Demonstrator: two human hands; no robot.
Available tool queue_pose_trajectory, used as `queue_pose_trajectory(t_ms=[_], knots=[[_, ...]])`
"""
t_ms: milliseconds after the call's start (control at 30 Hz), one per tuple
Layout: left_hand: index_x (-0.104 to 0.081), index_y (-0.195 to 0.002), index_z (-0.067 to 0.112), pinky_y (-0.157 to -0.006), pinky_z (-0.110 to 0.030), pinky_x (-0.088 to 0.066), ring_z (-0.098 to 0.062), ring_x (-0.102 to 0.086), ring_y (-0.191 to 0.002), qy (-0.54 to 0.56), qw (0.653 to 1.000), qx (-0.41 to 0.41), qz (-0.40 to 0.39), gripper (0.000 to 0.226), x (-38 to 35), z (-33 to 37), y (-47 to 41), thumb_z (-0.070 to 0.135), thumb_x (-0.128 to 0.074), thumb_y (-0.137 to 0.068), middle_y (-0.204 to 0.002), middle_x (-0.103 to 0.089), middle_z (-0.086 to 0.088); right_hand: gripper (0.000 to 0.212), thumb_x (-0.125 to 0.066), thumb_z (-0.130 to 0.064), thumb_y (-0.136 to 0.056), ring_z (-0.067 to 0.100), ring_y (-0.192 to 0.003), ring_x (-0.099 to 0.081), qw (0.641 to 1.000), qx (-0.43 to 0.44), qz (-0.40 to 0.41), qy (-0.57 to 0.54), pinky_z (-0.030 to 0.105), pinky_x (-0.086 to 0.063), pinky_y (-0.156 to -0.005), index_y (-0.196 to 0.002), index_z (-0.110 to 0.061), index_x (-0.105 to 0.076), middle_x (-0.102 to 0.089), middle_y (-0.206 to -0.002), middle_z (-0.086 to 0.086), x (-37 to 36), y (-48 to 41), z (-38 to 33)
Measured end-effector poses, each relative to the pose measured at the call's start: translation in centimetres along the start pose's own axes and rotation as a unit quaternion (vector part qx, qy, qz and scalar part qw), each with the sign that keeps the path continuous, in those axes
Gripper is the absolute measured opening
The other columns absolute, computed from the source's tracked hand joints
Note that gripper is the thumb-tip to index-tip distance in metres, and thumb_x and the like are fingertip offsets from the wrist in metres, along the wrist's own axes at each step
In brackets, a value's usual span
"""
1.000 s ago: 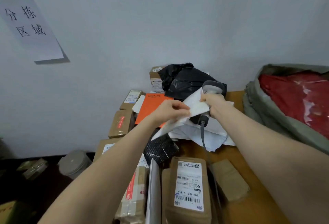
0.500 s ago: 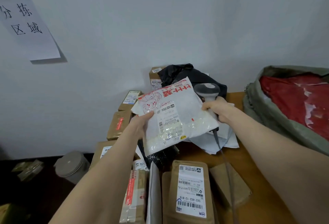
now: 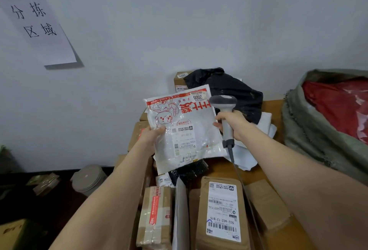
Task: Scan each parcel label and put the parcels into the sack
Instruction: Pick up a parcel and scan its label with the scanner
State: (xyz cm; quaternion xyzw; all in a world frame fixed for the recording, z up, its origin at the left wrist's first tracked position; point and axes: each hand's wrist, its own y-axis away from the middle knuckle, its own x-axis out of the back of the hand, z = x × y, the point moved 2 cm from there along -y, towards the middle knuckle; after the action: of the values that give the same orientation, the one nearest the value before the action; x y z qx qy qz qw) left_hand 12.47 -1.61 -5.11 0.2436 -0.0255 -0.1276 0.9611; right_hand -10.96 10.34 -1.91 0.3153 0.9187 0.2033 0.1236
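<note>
Nearest, along the bottom edge, flat on the wooden table: a labelled brown parcel with barcode side up, a taped carton to its left, a grey flat envelope between the two. Above these, both bare forearms reaching forward from the lower corners toward the middle.

Further in, left hand raised above the pile, pinching the left edge of a white mailer. Thumb flat on the printed front, other fingers hidden behind the bag, so not possible to tell how spread. Mailer up in the air, nearly upright, front toward the camera, red print and cartoon figure at the top, shipping label in the lower half. Just under its bottom edge, a black bubble parcel on the table.

Right hand at the same height, just beside the right edge of the mailer, fingers curled close together round the handle of a grey scanner. Scanner head above the fist, cable hanging from the handle down across the table. Fingertips very near the mailer edge; touching or not, hard to say.

Beyond, crumpled white bags, then a black plastic bag and a small box against the wall. Far right, the green sack, mouth open, something red inside, well apart from the mailer. Upper left on the wall, a paper sign with handwritten characters.
</note>
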Motion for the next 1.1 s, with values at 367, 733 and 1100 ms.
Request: queue_pose_trajectory(t_ms=[367,733,1100], knots=[[-0.063,-0.112,0.01,-0.09,-0.048,-0.053,-0.031,-0.07,-0.097,0.019,0.995,0.031,-0.096,0.036,-1.2,2.3,1.0,0.024,-0.075,-0.082,-0.109,-0.071,-0.014,0.025,-0.061,0.006,-0.086,0.016,-0.07,-0.061,0.999,0.017,0.022,0.034,0.025,-0.055,-0.063,-0.109,-0.002,-0.057,-0.063,-0.09,0.012,-1.1,-1.1,0.0],[-0.061,-0.112,0.005,-0.066,-0.039,-0.057,-0.026,-0.07,-0.083,0.097,0.995,0.005,0.006,0.021,-3.0,0.9,0.6,0.007,-0.064,-0.091,-0.108,-0.07,-0.014,0.008,-0.066,-0.012,-0.088,0.014,-0.049,-0.047,0.997,0.033,-0.007,0.07,0.025,-0.043,-0.049,-0.087,-0.004,-0.062,-0.057,-0.061,0.008,1.1,0.2,-1.9],[-0.06,-0.11,0.007,-0.048,-0.029,-0.051,-0.023,-0.066,-0.078,0.035,0.997,-0.021,0.059,0.02,-3.4,1.3,1.6,0.014,-0.063,-0.092,-0.1,-0.068,-0.008,0.009,-0.064,-0.014,-0.088,0.013,-0.053,-0.05,0.987,0.046,-0.065,0.138,0.024,-0.046,-0.053,-0.092,-0.006,-0.064,-0.058,-0.064,0.006,1.2,1.0,-2.5]])
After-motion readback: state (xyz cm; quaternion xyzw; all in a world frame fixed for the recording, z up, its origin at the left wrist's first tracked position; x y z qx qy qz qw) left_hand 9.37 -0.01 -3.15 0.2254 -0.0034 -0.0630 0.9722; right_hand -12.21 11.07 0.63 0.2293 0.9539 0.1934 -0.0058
